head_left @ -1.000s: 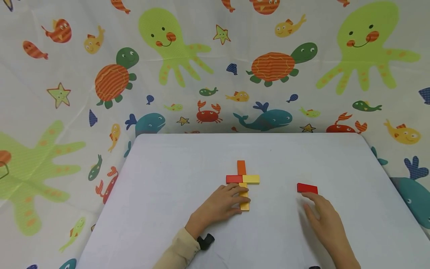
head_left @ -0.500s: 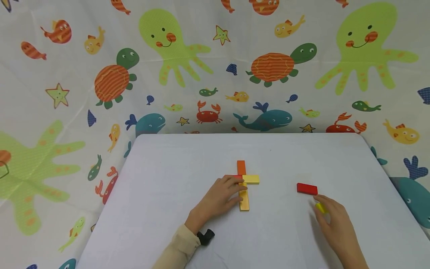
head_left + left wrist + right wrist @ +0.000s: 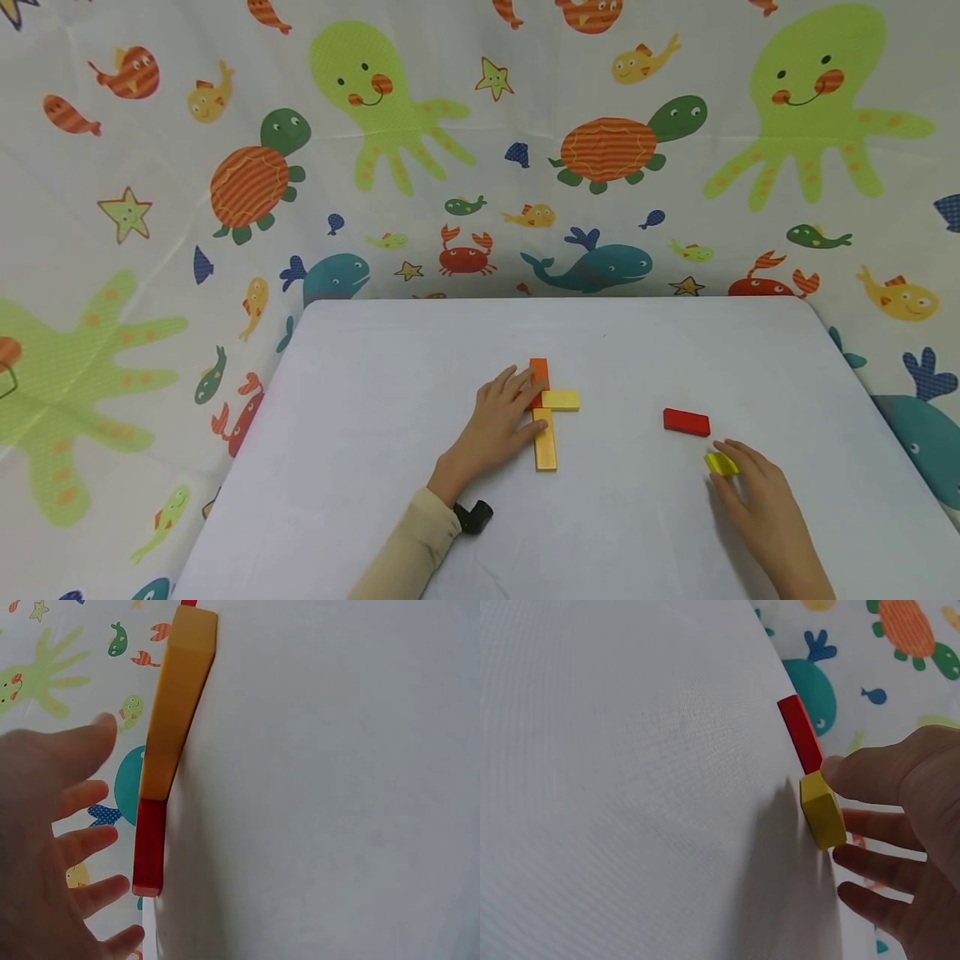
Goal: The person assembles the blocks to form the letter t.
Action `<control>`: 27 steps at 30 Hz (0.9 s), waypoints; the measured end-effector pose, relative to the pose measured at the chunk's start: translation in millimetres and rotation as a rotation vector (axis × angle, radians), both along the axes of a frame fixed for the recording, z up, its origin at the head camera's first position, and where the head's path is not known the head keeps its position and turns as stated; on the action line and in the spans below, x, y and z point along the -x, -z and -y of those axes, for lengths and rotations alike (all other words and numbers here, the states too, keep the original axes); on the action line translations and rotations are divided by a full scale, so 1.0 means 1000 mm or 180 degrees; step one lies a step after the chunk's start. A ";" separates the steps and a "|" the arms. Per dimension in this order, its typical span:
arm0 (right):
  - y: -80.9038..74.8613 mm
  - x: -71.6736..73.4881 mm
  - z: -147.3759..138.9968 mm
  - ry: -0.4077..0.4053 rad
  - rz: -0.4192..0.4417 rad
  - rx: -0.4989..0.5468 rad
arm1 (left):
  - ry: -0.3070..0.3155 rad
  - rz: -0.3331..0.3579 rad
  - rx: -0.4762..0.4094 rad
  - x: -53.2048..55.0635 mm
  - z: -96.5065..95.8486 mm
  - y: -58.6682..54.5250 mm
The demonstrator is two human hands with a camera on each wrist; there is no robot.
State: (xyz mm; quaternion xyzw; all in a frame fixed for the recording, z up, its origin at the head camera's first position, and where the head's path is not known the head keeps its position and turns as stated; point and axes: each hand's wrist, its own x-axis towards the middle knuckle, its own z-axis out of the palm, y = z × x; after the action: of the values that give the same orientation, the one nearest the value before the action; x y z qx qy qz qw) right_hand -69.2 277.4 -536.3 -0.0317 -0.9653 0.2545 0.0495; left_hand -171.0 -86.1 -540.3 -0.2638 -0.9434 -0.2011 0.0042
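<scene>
In the head view, small wooden blocks form a cross: an orange block [image 3: 539, 369] at the top, a pale yellow block [image 3: 561, 401] on the right, a golden-yellow length [image 3: 547, 450] below, and a red block [image 3: 150, 847] on the left, mostly covered by my left hand [image 3: 493, 423]. That hand lies over the cross with its fingers spread and relaxed, holding nothing. On the right, my right hand [image 3: 761, 504] pinches a bright yellow block [image 3: 722, 464] between thumb and fingers. The right wrist view has the thumb tip at the corner of this tilted block.
Another red block [image 3: 686, 422] lies just beyond the right hand. Everything sits on a white table [image 3: 375, 375], whose far edge meets a cloth [image 3: 420, 225] printed with sea animals. A black strap piece [image 3: 474, 517] is on the left wrist.
My left hand has slid up the cross, uncovering the golden-yellow length and covering the red block. The right hand has shifted right and nearer, away from the loose red block; the yellow block has come into sight.
</scene>
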 end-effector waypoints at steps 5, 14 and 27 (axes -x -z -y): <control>0.002 0.001 -0.002 0.0039 0.0191 -0.0020 | -0.0006 0.0206 0.0022 0.001 0.001 0.005; 0.005 0.002 -0.007 -0.0015 0.0057 -0.0057 | 0.0036 0.0295 0.0136 0.000 0.001 0.004; 0.000 0.004 -0.008 0.0039 0.0262 -0.0019 | 0.0028 0.0334 0.0263 0.000 0.001 -0.004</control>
State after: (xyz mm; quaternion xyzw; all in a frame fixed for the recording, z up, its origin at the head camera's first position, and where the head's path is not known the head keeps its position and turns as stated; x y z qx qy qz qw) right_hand -73.7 285.4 -536.5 -0.0479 -0.9671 0.2497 0.0113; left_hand -170.6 -86.7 -536.6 -0.2570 -0.9486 -0.1756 -0.0571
